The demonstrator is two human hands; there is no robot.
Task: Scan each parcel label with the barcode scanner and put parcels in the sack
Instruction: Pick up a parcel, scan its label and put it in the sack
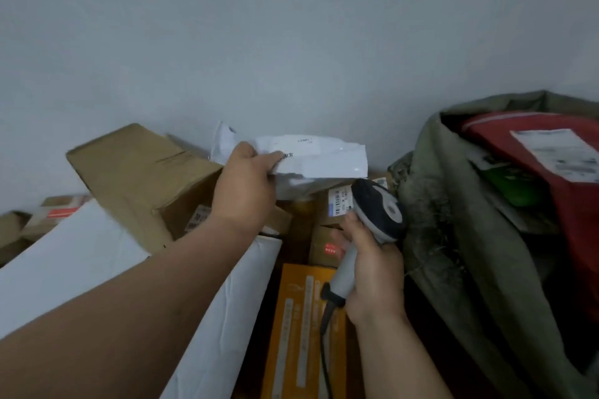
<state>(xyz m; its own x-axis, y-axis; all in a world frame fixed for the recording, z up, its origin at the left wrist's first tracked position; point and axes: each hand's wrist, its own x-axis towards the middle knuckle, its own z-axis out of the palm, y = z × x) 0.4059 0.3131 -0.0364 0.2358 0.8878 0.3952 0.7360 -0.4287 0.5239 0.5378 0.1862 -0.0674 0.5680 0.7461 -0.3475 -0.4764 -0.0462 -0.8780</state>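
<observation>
Now the left hand (244, 186) pinches a white mailer bag (316, 157) at 12 o'clock. The right hand (372, 272) grips the barcode scanner (377, 207). The sack (453, 204) at 3 o'clock holds some parcels; many boxes (142, 168) still wait.

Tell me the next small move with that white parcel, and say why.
Probably tip the scanner up at the white parcel. The left hand grips the parcel raised, printed face showing, but the scanner in the right hand throws its red light lower, onto a brown box.
</observation>
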